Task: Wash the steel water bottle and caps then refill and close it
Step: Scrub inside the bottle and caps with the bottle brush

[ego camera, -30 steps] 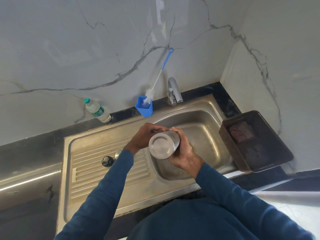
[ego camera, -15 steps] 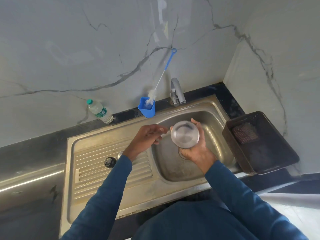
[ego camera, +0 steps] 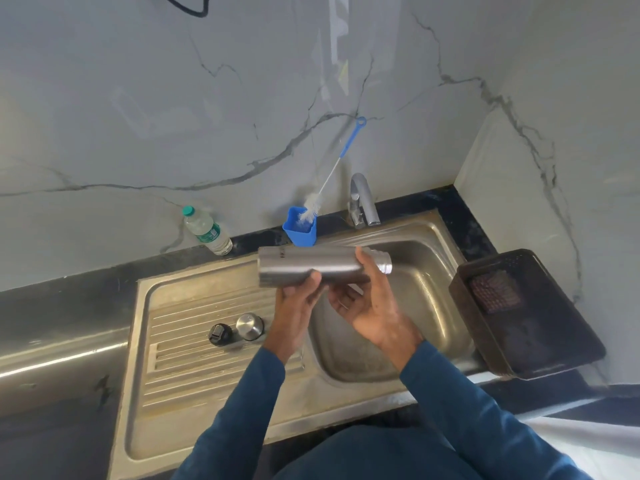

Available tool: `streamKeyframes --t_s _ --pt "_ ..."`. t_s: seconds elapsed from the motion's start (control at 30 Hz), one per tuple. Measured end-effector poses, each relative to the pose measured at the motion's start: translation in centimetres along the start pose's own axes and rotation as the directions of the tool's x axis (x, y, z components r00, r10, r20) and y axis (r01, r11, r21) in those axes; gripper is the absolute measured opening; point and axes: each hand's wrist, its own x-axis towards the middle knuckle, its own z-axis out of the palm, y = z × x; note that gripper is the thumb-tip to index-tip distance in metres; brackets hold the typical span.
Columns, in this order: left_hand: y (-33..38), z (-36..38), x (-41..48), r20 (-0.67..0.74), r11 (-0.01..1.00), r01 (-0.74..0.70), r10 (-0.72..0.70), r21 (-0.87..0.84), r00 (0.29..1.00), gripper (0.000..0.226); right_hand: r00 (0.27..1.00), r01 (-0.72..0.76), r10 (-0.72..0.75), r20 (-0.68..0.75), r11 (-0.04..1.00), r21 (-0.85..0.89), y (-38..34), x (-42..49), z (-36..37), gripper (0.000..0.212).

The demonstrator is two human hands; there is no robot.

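Both hands held the steel bottle (ego camera: 311, 266) on its side over the sink (ego camera: 429, 244), its open threaded mouth pointing to three o'clock and its base to nine o'clock. The left hand (ego camera: 296, 303) gripped it from below near the base, thumb pressed on the near wall; the right hand (ego camera: 367, 299) cradled it nearer the neck, fingers curled up round the far side. Two caps lay on the draining board at about eight o'clock from the bottle: a steel cap (ego camera: 249, 325) and, just beside it, a black inner cap (ego camera: 219, 335), both off the bottle.

No water could be seen running from the tap (ego camera: 363, 199), which stood at one o'clock from the bottle. A bottle brush (ego camera: 332, 171) stood in a blue cup (ego camera: 300, 230) at twelve o'clock, untouched by either hand.

By my judgement, the washing of the bottle itself was in hand, at the stage of emptying or turning it for a rinse. The next move would call for bringing the mouth under the tap or fetching the brush, which needs one hand freed while the other keeps the wet, smooth steel from slipping.
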Motion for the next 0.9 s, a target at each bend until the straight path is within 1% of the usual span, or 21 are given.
streamKeyframes --t_s 0.07,0.17,0.23,0.27,0.3,0.37,0.4,0.43,0.47,0.53,0.57,0.6,0.63,0.67,0.7,0.77,0.8,0.83,0.87,0.9 --pt "0.9 -0.9 0.4 -0.02 0.998 -0.034 0.033 -0.059 0.999 0.073 0.999 0.008 -0.007 0.034 0.999 -0.045 0.3 0.2 -0.3 0.075" --pt "2.5 -2.4 1.2 -0.102 0.98 -0.065 0.046 -0.186 0.994 0.086 0.998 0.055 -0.056 0.001 0.977 -0.204 -0.1 1.2 -1.0 0.061" --pt "3.8 -3.5 2.0 -0.166 0.959 -0.1 0.056 -0.266 0.985 0.085 0.988 0.13 -0.15 -0.024 0.917 -0.378 -0.7 2.5 -1.1 0.048" --pt "4.5 -3.9 2.5 -0.212 0.95 -0.103 0.04 -0.296 0.977 0.082 0.979 0.171 -0.204 -0.019 0.865 -0.471 -1.2 3.3 -0.7 0.039" --pt "5.1 -4.2 2.9 -0.25 0.945 -0.094 0.014 -0.314 0.968 0.078 0.966 0.215 -0.257 0.007 0.796 -0.565 -1.6 4.0 -0.2 0.029" --pt "6.2 -4.7 3.6 -0.29 0.938 -0.094 -0.007 -0.332 0.957 0.066 0.936 0.296 -0.34 0.092 0.617 -0.729 -2.5 5.9 1.5 0.015" --pt "6.5 -5.0 4.0 -0.291 0.938 -0.093 -0.009 -0.334 0.957 0.062 0.912 0.338 -0.384 0.145 0.502 -0.796 -2.9 6.8 2.7 0.014" --pt "6.7 -5.1 4.2 -0.286 0.94 -0.086 -0.013 -0.331 0.958 0.06 0.875 0.386 -0.433 0.217 0.353 -0.852 -3.3 7.9 3.9 0.015" --pt "6.9 -5.0 4.4 -0.283 0.942 -0.076 -0.021 -0.326 0.959 0.058 0.824 0.436 -0.474 0.311 0.18 -0.882 -3.8 8.8 5.1 0.017" --pt "7.1 -5.0 4.9 -0.265 0.94 -0.062 -0.031 -0.336 0.964 0.055 0.706 0.503 -0.489 0.513 -0.163 -0.849 -4.8 11.2 7.6 0.019" --pt "7.2 -4.8 5.1 -0.249 0.936 -0.056 -0.035 -0.348 0.968 0.054 0.672 0.494 -0.447 0.591 -0.324 -0.807 -5.5 12.6 8.6 0.022" --pt "7.2 -4.6 5.3 -0.234 0.933 -0.048 -0.039 -0.357 0.971 0.054 0.67 0.45 -0.381 0.637 -0.474 -0.757 -6.2 14.1 9.6 0.025" --pt "7.2 -4.3 5.5 -0.22 0.929 -0.041 -0.044 -0.368 0.975 0.054 0.682 0.392 -0.317 0.659 -0.603 -0.695 -7.0 15.5 10.5 0.028" --pt "7.2 -4.1 5.6 -0.209 0.926 -0.036 -0.047 -0.375 0.977 0.053 0.685 0.349 -0.253 0.684 -0.71 -0.612 -7.8 16.8 11.4 0.03" --pt "7.1 -4.0 5.7 -0.203 0.926 -0.036 -0.045 -0.375 0.978 0.052 0.685 0.321 -0.187 0.705 -0.79 -0.522 -8.5 18.1 12.0 0.031" --pt "7.1 -3.6 5.7 -0.199 0.929 -0.039 -0.038 -0.369 0.979 0.051 0.69 0.254 -0.083 0.719 -0.903 -0.348 -9.6 20.1 12.7 0.026" --pt "7.1 -3.4 5.6 -0.195 0.929 -0.036 -0.039 -0.369 0.98 0.05 0.713 0.203 -0.046 0.7 -0.942 -0.268 -10.1 20.6 12.9 0.023" --pt "7.1 -3.3 5.5 -0.19 0.927 -0.033 -0.042 -0.373 0.981 0.049 0.754 0.151 -0.015 0.657 -0.969 -0.195 -10.6 20.9 13.1 0.022" --pt "7.0 -3.3 5.5 -0.182 0.925 -0.029 -0.044 -0.379 0.982 0.048 0.794 0.097 -0.007 0.608 -0.986 -0.138 -10.9 21.0 13.2 0.022" --pt "7.0 -3.3 5.5 -0.173 0.924 -0.027 -0.042 -0.381 0.984 0.048 0.818 0.052 -0.015 0.575 -0.994 -0.1 -11.1 21.1 13.3 0.023"
